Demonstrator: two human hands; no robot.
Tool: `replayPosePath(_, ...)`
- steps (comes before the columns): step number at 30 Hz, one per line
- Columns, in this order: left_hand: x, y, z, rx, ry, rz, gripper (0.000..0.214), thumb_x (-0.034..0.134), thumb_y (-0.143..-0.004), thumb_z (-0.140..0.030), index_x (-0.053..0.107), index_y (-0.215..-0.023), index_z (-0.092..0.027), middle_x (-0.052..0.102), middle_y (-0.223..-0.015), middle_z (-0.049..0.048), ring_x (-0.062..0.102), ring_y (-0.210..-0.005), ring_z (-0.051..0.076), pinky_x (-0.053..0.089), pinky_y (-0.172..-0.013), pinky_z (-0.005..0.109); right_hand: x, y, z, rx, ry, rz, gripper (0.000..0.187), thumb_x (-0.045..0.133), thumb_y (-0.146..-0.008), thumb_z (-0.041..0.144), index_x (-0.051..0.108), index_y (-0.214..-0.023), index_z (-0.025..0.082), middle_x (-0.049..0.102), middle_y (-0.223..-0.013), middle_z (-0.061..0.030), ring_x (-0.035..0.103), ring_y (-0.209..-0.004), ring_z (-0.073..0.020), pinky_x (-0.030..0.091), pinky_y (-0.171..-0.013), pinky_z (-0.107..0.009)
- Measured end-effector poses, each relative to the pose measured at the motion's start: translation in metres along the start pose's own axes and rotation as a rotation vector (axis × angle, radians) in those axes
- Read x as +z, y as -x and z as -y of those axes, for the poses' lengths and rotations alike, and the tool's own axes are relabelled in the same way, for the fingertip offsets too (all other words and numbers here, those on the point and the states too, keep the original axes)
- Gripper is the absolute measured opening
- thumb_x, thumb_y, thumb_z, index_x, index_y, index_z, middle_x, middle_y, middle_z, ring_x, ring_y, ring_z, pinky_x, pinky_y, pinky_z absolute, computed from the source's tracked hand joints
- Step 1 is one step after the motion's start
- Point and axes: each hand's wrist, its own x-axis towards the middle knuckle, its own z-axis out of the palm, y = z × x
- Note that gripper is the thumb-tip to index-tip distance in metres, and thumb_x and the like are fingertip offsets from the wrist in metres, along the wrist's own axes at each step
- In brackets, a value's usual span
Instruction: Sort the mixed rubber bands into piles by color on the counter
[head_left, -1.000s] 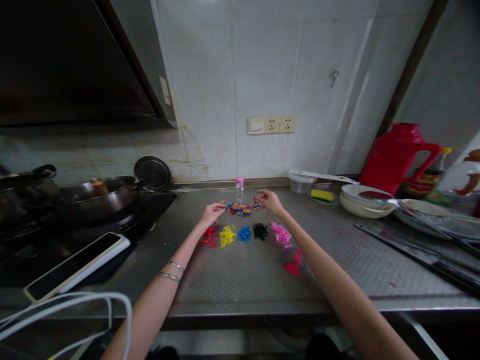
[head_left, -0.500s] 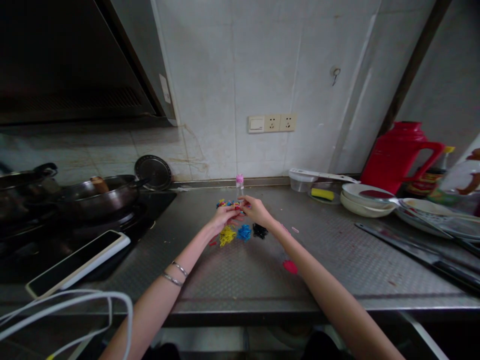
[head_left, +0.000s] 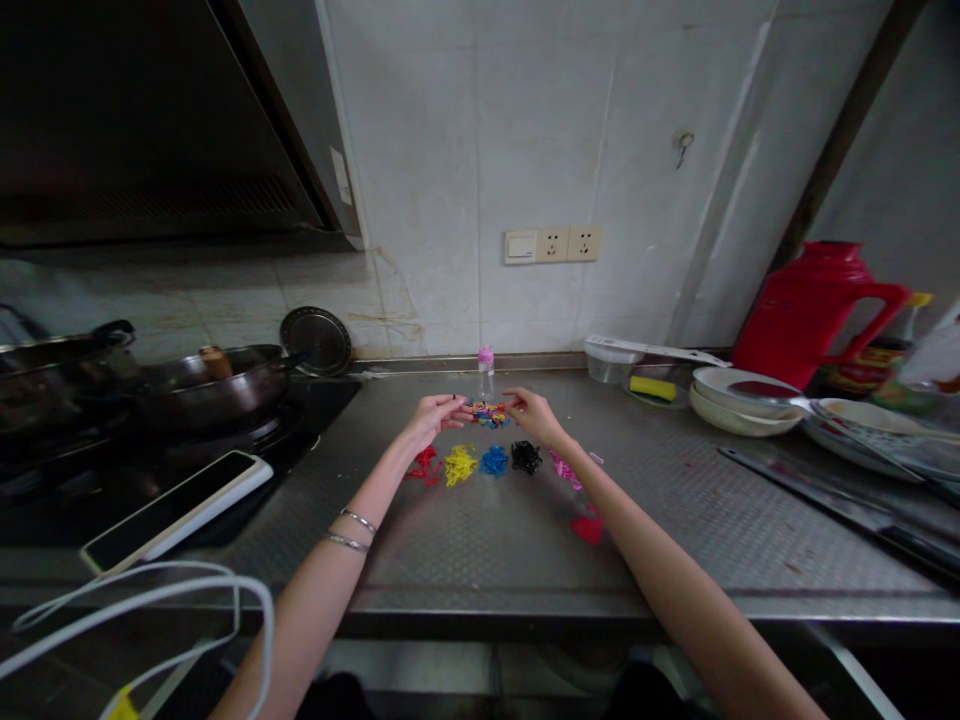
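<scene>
A loose heap of mixed-colour small thin pieces (head_left: 489, 413) lies between my two hands on the metal counter; whether they are clips or little bands is too small to tell. At the heap's left side my left hand (head_left: 436, 415) is open, fingers stretched toward it, with a small dark spot on one finger. From the right, my right hand (head_left: 534, 414) reaches the heap's edge with bent fingers apart. Nearer me lie piles sorted by colour: red (head_left: 425, 467), yellow (head_left: 460, 464), blue (head_left: 494, 461), black (head_left: 526, 457) and pink (head_left: 564, 470), the last partly behind my right forearm.
A clear bottle with a pink top (head_left: 486, 362) stands behind the heap. A red flat piece (head_left: 588, 527) lies by my right forearm. Left are a pan (head_left: 217, 385), a white-edged device (head_left: 180, 510) and cables; right are bowls (head_left: 739, 410), a knife (head_left: 825, 505) and a red thermos (head_left: 810, 310).
My hands were close together over the counter and have moved apart to either side of the mixed heap. The heap and the red pile now show more fully. The view has shifted slightly.
</scene>
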Motion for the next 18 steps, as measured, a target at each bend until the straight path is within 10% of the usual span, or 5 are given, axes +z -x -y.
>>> replayPosePath(18, -0.054, -0.017, 0.003, 0.087, 0.214, -0.403, 0.019, 0.060, -0.073, -0.023, 0.062, -0.080, -0.006, 0.064, -0.059, 0.0056, 0.058, -0.047, 0.008, 0.048, -0.047, 0.017, 0.092, 0.008, 0.091, -0.421, 0.080, 0.440, 0.038, 0.047, -0.067, 0.005, 0.059, -0.101, 0.016, 0.062, -0.081, -0.0032, 0.053, -0.069, -0.0113, 0.040, -0.067, -0.021)
